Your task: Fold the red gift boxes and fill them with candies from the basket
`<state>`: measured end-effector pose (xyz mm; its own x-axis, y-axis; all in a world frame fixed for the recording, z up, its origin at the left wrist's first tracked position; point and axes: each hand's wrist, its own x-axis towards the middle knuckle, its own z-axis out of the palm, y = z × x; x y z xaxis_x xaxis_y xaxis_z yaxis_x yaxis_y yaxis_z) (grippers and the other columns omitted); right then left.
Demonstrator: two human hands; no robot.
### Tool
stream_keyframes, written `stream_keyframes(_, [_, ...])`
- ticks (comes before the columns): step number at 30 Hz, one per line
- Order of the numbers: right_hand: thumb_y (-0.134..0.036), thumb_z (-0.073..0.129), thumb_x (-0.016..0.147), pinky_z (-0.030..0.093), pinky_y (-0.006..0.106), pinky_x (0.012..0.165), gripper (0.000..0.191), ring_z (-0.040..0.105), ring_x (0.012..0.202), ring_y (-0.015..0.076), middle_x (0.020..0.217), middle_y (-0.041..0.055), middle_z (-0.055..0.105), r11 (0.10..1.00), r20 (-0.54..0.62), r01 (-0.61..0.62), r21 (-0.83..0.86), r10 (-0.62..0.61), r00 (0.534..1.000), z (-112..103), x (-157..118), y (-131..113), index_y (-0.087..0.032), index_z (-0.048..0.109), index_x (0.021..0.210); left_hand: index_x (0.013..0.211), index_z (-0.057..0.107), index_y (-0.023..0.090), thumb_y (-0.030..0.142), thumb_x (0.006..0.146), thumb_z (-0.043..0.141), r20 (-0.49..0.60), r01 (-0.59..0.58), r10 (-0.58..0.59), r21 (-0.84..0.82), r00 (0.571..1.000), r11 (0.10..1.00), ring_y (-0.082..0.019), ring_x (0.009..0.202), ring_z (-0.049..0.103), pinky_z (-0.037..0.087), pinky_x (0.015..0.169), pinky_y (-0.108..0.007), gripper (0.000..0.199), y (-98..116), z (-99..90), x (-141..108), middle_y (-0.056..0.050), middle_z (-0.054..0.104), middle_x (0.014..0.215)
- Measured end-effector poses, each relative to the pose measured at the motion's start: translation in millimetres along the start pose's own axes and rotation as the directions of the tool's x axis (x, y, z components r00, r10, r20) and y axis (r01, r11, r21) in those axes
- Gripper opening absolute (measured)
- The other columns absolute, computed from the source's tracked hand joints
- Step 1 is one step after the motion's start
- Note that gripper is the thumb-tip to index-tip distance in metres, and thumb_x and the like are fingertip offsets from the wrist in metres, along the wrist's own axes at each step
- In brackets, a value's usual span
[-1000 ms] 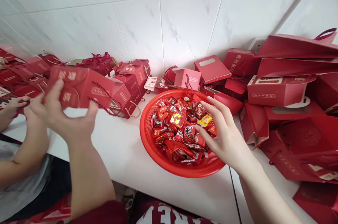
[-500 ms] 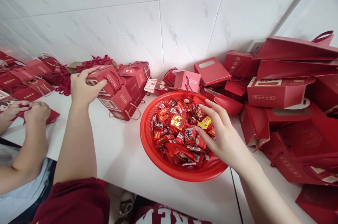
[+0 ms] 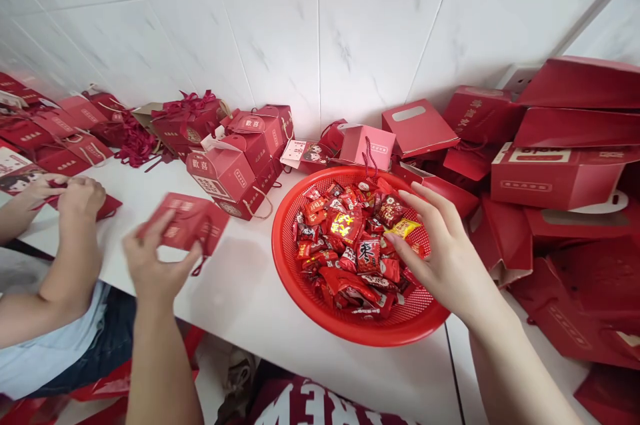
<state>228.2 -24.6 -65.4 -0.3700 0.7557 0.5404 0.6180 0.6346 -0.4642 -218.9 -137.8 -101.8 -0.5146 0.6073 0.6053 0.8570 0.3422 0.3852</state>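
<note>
1. Left hand (image 3: 160, 268): holds one red box (image 3: 186, 221), thumb at the near side, fingers over the top; hand slightly blurred. Box sits in the grasp, just beyond the palm, over the white table (image 3: 240, 271) and inward of its front edge. Whether its underside touches the tabletop, cannot tell.
2. Right hand (image 3: 443, 255): fingers spread wide, above the right rim of one red basket (image 3: 367, 337). Thumb tip near a yellow-wrapped sweet (image 3: 404, 227); contact cannot be told.
3. Basket: one, close to the table's front edge, well apart from the held box, on its right.
4. Basket contents: many red-wrapped sweets (image 3: 345, 225), overlapping, too many to count; one clearly yellow wrapper, at the right side.
5. Box group (image 3: 240, 168): several, stacked two high, between left hand and the table's back edge. Exact count hidden by overlap.
6. One pink box (image 3: 370, 145), behind the basket toward the back edge.
7. Heap of red boxes (image 3: 537, 175) along the table's right part, piled unevenly; number cannot be told.
8. Co-worker: two hands (image 3: 83, 198) together at a red piece, near the table's left end. One bundle of dark red ribbon (image 3: 137, 141) beyond, toward the back edge.
</note>
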Motion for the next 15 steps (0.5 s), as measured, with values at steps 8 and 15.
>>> stream_keyframes(8, [-0.036, 0.058, 0.1, 0.047, 0.054, 0.117, 0.057, 0.047, 0.145, 0.0309, 0.159, 0.0132, 0.041, 1.0, 0.021, -0.004, 0.001, 0.004, 1.0, -3.7, -3.3, -1.6, -0.029, 0.038, 0.154, 0.15, 0.052, 0.029, 0.052, 0.08, 0.07, 0.315, 0.035, -0.028, -0.015, 0.949, 0.999, -0.034, 0.143, 0.044, 0.044, 0.116, -0.05, 0.076, -18.2, 57.5, 3.7, -0.015, 0.038, 0.149])
stream_keyframes(15, [-0.035, 0.057, 0.101, 0.052, 0.055, 0.111, 0.053, 0.05, 0.143, 0.0322, 0.158, 0.0144, 0.042, 1.0, 0.047, -0.01, -0.013, 0.01, 0.999, -11.6, -2.1, -1.4, -0.029, 0.04, 0.151, 0.158, 0.041, 0.023, 0.052, 0.086, 0.069, 0.338, -0.113, 0.07, 0.11, 0.939, 0.987, -0.055, 0.153, 0.016, 0.03, 0.118, -0.069, 0.083, -7.6, 40.1, 3.2, -0.02, 0.003, 0.17])
